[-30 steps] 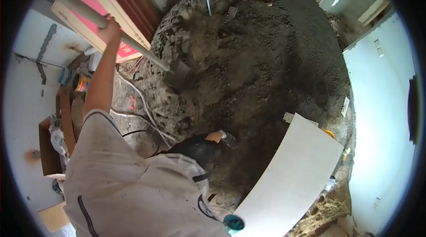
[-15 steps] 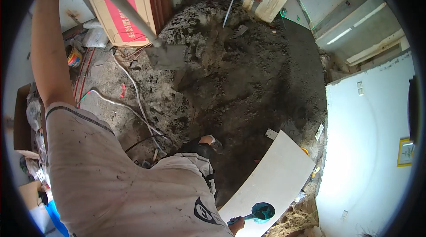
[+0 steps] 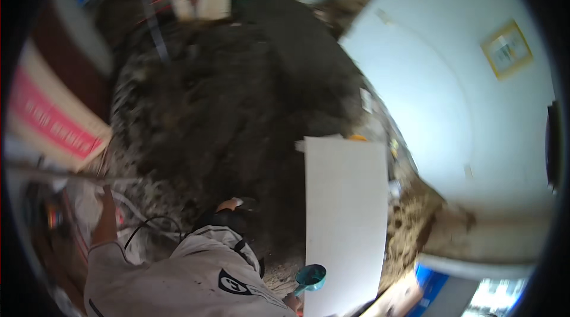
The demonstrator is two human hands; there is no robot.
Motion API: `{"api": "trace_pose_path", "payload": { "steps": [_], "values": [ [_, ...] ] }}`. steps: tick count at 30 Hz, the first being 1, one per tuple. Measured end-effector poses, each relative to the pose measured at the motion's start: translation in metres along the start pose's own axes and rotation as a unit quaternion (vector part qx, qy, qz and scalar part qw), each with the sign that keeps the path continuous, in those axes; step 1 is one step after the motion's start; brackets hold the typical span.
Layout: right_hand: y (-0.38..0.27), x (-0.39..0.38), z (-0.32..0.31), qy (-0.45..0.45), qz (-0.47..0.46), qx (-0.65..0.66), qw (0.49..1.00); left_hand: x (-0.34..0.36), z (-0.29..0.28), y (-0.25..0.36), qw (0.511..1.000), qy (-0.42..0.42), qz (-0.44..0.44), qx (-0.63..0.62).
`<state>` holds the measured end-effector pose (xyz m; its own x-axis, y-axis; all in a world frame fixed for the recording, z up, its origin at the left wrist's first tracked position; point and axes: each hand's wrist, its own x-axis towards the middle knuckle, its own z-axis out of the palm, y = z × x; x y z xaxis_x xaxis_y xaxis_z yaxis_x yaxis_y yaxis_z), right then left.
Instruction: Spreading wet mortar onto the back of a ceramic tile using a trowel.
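The person's two hands were well apart. The left hand (image 3: 106,190), between eight and nine o'clock, was closed around a long-handled tool (image 3: 56,172), whose shaft lay nearly level and ran out toward nine o'clock; its head was too blurred to make out. The right hand (image 3: 292,302), at six o'clock, was clamped on the handle of a teal scoop (image 3: 311,276). The scoop's bowl overlapped the left edge of a long white board (image 3: 345,216) at five o'clock; whether the two touched could not be told.

Between the hands spread the person's dirt-marked pale shirt (image 3: 160,287), and a foot (image 3: 244,203) stood toward seven o'clock on dark, rough ground (image 3: 237,97). A black cable (image 3: 151,219) curved at eight o'clock, near the left hand. A round orange thing (image 3: 357,137) showed at three o'clock, just beyond the board's far end.

Farther out, a tall carton with a pink band (image 3: 38,88) leaned at nine o'clock. A slim pale pole (image 3: 153,19) rose between ten and eleven. A white wall (image 3: 427,49) bearing a yellow-framed picture (image 3: 506,51) filled two o'clock, and loose sandy soil (image 3: 409,213) lay at four.
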<state>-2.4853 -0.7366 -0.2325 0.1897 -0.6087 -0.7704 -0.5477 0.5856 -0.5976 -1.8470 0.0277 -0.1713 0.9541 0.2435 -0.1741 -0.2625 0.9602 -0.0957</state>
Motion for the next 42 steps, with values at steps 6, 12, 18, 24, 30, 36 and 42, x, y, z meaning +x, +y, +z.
{"api": "trace_pose_path", "payload": {
  "steps": [6, 12, 18, 24, 30, 36, 42],
  "values": [
    [-0.037, -0.113, 0.115, 0.280, 0.115, 0.127, 0.945, 0.149, -0.100, -0.303, 0.408, -0.069, -0.619, 0.668],
    [0.043, -0.240, 0.208, 0.485, 0.187, 0.148, 0.841, 0.178, -0.140, -0.849, 0.127, -0.439, -0.279, 0.844],
    [0.145, -0.286, 0.432, 0.582, 0.233, 0.466, 0.625, -0.118, -0.103, -1.194, 0.258, -0.511, -0.480, 0.665],
    [0.318, -0.380, 0.522, 0.616, 0.243, 0.673, 0.328, -0.527, -0.225, -0.953, 0.034, -0.685, -0.612, 0.395],
    [0.482, -0.487, 0.494, 0.586, 0.222, 0.770, 0.118, -0.734, -0.241, -0.531, -0.260, -0.856, -0.444, 0.042],
    [0.860, -0.596, 0.311, 0.661, 0.331, 0.597, 0.310, -0.900, -0.287, -0.288, -0.307, -0.840, -0.430, 0.124],
    [1.236, -0.529, 0.154, 0.386, 0.617, 0.337, 0.598, -0.958, -0.372, -0.157, -0.473, -0.787, -0.310, 0.247]
  ]
}}
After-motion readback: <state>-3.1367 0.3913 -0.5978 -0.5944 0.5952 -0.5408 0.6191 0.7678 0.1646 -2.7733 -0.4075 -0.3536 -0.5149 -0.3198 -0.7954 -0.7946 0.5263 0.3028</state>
